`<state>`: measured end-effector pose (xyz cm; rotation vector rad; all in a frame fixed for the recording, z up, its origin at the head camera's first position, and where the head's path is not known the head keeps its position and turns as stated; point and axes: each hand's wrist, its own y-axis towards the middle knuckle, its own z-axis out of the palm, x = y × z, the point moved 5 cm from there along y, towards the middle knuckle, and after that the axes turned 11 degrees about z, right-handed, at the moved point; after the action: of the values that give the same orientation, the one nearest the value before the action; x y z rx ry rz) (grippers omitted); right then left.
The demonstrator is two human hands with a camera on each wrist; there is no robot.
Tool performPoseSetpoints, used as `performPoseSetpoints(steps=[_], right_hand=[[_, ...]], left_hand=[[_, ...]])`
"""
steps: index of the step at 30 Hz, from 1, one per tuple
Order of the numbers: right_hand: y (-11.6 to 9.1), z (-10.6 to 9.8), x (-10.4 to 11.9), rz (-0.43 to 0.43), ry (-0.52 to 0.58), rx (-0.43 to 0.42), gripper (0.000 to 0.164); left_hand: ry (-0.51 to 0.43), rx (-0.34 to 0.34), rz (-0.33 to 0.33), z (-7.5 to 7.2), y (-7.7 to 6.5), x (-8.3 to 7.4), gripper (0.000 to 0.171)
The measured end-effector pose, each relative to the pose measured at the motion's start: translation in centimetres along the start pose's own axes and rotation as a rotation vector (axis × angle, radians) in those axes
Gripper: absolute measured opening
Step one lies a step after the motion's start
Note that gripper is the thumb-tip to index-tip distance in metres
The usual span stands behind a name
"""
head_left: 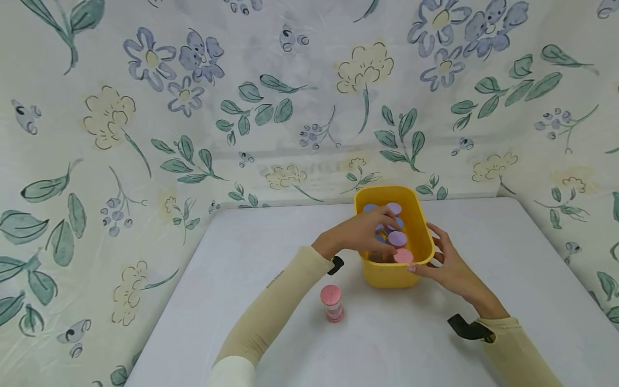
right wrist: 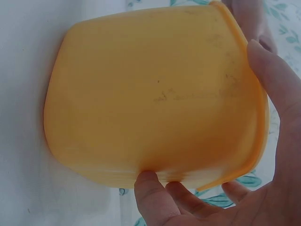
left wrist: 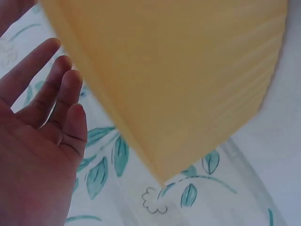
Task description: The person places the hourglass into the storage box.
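A yellow plastic bin (head_left: 394, 275) stands tilted toward me on the white table. Inside are several small pieces with round tops, among them a purple one (head_left: 397, 238) and a pink one (head_left: 403, 256). My left hand (head_left: 369, 231) reaches over the bin's left rim, its fingers loosely bent above the pieces. Nothing shows between those fingers (left wrist: 70, 89) in the left wrist view. My right hand (head_left: 447, 263) grips the bin's right side, thumb on the rim and fingers against the outer wall. Left of the bin, a pink sand timer (head_left: 333, 303) stands upright.
The white table (head_left: 271, 236) runs back to a floral-patterned sheet (head_left: 290, 134) that hangs behind it and along both sides. A black strap (head_left: 469, 328) hangs by the right wrist, and another black piece (head_left: 336, 265) sits at the left wrist.
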<state>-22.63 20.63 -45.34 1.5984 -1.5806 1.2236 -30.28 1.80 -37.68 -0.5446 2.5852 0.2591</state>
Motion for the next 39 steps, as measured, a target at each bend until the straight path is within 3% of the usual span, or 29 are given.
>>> performPoseSetpoints(steps=[8, 15, 28, 39], right_hand=[[0.0, 0.1, 0.0, 0.019, -0.006, -0.009, 0.112], [0.0, 0.2, 0.0, 0.024, -0.007, -0.019, 0.113], [0.0, 0.2, 0.1, 0.024, -0.010, -0.020, 0.114], [0.1, 0.1, -0.1, 0.030, -0.013, -0.017, 0.113]], left_hand=[[-0.055, -0.183, 0.038, -2.8, -3.0, -0.2, 0.044], [-0.090, -0.301, -0.028, -3.8, -6.7, 0.3, 0.043], [-0.067, -0.461, -0.066, -3.8, -13.0, 1.0, 0.035], [-0.103, -0.542, -0.113, -2.6, -16.4, 1.1, 0.032]])
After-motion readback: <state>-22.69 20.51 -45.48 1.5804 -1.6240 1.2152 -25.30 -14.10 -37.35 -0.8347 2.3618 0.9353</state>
